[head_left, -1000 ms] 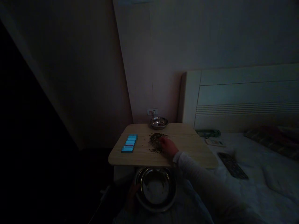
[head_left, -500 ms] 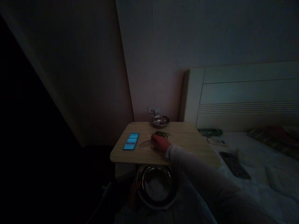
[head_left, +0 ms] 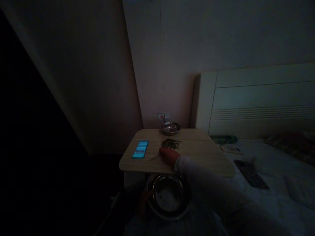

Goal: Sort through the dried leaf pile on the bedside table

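Observation:
On the wooden table [head_left: 197, 154] lies a scattered pile of small dark bits [head_left: 171, 143], seed-like or leaf-like; too dim to tell. My right hand [head_left: 168, 154] is closed just in front of the pile, close over the tabletop. A faint thin line shows left of its fingers; whether it is something held or a shadow I cannot tell. Below the table's front edge, my left hand [head_left: 145, 200] grips the left rim of a shiny metal basin [head_left: 169, 216]. Something pale lies in the bottom of the basin. Most of the left fingers are in shadow.
A lit phone [head_left: 140, 149], its screen blurred, lies on the table's left side. A small metal bowl [head_left: 170, 128] stands at the back by the wall socket [head_left: 163, 116]. The bed [head_left: 278, 193] on the right bears a dark patterned flat thing [head_left: 251, 174] and a green bottle-like thing [head_left: 225, 140].
My right hand has drawn back from the pile's middle toward the table's front edge, and the near bits there no longer show. My left hand stays at the basin.

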Demonstrator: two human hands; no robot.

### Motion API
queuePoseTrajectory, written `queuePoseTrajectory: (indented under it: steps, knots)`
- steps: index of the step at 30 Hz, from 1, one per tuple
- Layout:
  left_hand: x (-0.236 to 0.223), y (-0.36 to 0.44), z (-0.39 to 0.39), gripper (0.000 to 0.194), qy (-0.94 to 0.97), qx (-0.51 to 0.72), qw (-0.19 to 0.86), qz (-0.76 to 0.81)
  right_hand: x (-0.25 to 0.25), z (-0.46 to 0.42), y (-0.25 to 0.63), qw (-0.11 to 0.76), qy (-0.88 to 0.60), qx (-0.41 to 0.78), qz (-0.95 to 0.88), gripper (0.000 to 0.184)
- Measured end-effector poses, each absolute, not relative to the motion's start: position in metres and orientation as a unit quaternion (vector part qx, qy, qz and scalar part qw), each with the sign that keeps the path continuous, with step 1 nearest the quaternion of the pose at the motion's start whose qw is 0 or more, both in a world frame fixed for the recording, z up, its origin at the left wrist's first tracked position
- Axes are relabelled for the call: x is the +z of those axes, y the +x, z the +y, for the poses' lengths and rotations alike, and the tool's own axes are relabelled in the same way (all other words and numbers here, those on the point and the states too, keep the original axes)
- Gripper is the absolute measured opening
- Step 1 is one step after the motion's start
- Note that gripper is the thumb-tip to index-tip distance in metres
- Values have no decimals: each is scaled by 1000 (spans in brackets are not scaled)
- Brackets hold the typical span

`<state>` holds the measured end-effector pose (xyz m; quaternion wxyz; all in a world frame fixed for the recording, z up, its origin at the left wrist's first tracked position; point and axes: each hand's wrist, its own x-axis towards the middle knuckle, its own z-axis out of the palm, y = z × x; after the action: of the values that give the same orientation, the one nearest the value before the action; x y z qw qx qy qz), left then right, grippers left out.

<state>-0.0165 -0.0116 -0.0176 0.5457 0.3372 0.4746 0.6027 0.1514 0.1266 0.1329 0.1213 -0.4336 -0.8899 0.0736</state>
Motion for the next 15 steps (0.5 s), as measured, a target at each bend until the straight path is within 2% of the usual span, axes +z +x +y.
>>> queuePoseTrajectory:
  steps: [6,15]
  knots:
    - [-14,-16,-14,45,334,599,556,469,134,121,160,75,-379,55,-921,32]
    - [-12,-13,-12,53,313,611,539,489,126,117,179,98,-357,49,-928,26]
